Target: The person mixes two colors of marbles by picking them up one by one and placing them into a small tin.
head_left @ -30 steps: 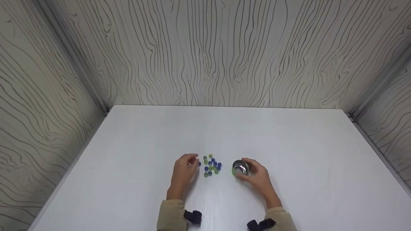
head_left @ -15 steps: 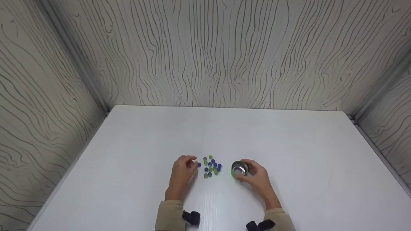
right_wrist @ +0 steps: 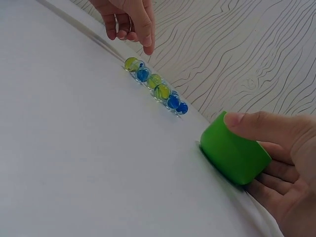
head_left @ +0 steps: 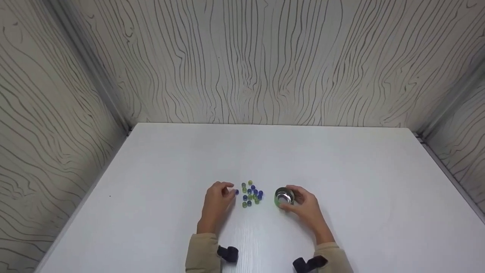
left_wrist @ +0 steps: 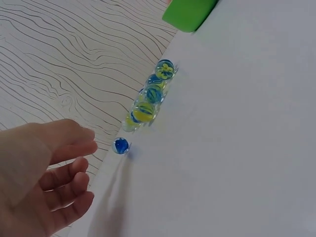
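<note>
My left hand (head_left: 215, 204) hovers at the left of a loose group of glass marbles (head_left: 250, 197), its fingers loosely bent and nothing between them. A single blue-and-clear marble (left_wrist: 121, 145) lies just beyond the thumb and index fingertips, with a gap showing in the left wrist view. To the right of the group, my right hand (head_left: 308, 210) grips a small round cup (right_wrist: 232, 150), green outside and shiny metal inside. The thumb presses the near side of its rim while the other fingers wrap the far side. The cup stands upright on the table, its mouth facing up.
The white table (head_left: 170, 159) spreads out behind and to both sides of the hands. Wood-grain patterned panels (head_left: 242, 64) close it in at the back and sides. Blue and yellow-green marbles (right_wrist: 162, 92) lie close together between the two hands.
</note>
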`<action>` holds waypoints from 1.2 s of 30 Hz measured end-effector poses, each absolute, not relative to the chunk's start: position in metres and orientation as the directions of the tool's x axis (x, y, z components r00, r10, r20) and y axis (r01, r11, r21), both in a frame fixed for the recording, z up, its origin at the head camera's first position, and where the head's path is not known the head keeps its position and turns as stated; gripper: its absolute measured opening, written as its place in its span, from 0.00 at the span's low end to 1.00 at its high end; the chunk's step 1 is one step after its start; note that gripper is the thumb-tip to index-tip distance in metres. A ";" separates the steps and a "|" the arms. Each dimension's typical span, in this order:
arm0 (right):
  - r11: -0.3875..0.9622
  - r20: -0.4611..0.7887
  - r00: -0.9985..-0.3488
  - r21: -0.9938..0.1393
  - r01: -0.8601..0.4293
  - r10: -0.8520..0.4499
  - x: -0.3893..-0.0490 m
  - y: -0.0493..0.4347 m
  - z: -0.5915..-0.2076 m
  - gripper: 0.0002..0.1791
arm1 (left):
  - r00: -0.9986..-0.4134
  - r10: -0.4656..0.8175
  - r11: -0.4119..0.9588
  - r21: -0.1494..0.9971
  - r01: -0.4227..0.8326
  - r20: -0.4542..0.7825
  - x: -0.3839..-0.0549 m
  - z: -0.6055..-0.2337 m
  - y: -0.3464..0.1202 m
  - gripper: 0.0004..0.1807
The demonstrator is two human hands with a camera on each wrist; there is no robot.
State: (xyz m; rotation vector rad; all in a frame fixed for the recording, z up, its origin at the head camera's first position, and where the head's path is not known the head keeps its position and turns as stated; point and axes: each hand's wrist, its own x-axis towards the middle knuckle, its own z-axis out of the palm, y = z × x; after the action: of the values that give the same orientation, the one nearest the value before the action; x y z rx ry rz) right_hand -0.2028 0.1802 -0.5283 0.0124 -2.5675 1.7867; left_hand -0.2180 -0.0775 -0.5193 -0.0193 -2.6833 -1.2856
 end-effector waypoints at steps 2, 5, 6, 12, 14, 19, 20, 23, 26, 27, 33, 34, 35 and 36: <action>0.349 0.017 -1.000 -0.937 -0.015 0.002 -0.203 0.180 -0.528 0.33 | -0.987 -0.057 0.629 0.773 0.082 0.151 -0.218 -0.520 -0.078 0.10; 0.349 0.016 -1.000 -0.937 -0.015 0.002 -0.204 0.181 -0.528 0.33 | -0.988 -0.052 0.627 0.775 0.079 0.143 -0.219 -0.520 -0.079 0.10; 0.344 0.016 -1.000 -0.939 -0.015 0.001 -0.204 0.181 -0.528 0.33 | -0.989 -0.050 0.626 0.776 0.079 0.142 -0.220 -0.520 -0.079 0.10; 0.327 0.017 -1.000 -0.945 -0.017 -0.002 -0.205 0.182 -0.528 0.33 | -0.992 -0.060 0.634 0.772 0.047 0.110 -0.221 -0.521 -0.077 0.10; 0.330 0.012 -1.000 -0.944 -0.011 0.002 -0.205 0.183 -0.529 0.33 | -0.993 -0.070 0.643 0.765 0.031 0.099 -0.222 -0.522 -0.076 0.10; 0.337 0.007 -1.000 -0.942 -0.002 0.013 -0.206 0.183 -0.531 0.33 | -0.993 -0.091 0.653 0.758 0.001 0.080 -0.223 -0.524 -0.073 0.10; 0.337 0.005 -1.000 -0.941 0.001 0.017 -0.206 0.183 -0.531 0.33 | -0.993 -0.094 0.651 0.759 -0.003 0.077 -0.223 -0.525 -0.072 0.10; 0.344 0.007 -1.000 -0.939 0.000 0.019 -0.205 0.183 -0.531 0.32 | -0.992 -0.106 0.655 0.756 -0.015 0.072 -0.223 -0.527 -0.071 0.10; 0.347 0.005 -1.000 -0.938 0.001 0.017 -0.206 0.182 -0.529 0.33 | -0.990 -0.115 0.662 0.749 -0.019 0.077 -0.223 -0.528 -0.070 0.10; 0.351 0.007 -1.000 -0.937 -0.002 0.015 -0.205 0.181 -0.529 0.33 | -0.990 -0.119 0.665 0.746 -0.020 0.079 -0.223 -0.528 -0.070 0.10; 0.369 0.005 -1.000 -0.930 0.003 0.019 -0.205 0.179 -0.527 0.35 | -0.988 -0.139 0.664 0.747 -0.045 0.064 -0.222 -0.528 -0.072 0.09; 0.368 0.004 -1.000 -0.930 0.004 0.020 -0.204 0.179 -0.527 0.35 | -0.988 -0.141 0.665 0.745 -0.050 0.059 -0.222 -0.528 -0.072 0.08; 0.366 0.004 -1.000 -0.930 0.003 0.018 -0.204 0.178 -0.527 0.35 | -0.988 -0.141 0.665 0.745 -0.052 0.057 -0.222 -0.528 -0.072 0.08; 0.366 0.005 -1.000 -0.930 0.001 0.016 -0.204 0.178 -0.527 0.35 | -0.989 -0.141 0.667 0.743 -0.056 0.052 -0.222 -0.528 -0.072 0.09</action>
State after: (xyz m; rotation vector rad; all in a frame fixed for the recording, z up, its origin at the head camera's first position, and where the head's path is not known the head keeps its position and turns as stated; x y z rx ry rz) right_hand -0.2042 0.1781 -0.5273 -0.0153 -2.5858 1.7606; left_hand -0.2215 -0.0717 -0.5282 0.1648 -2.7711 -1.2305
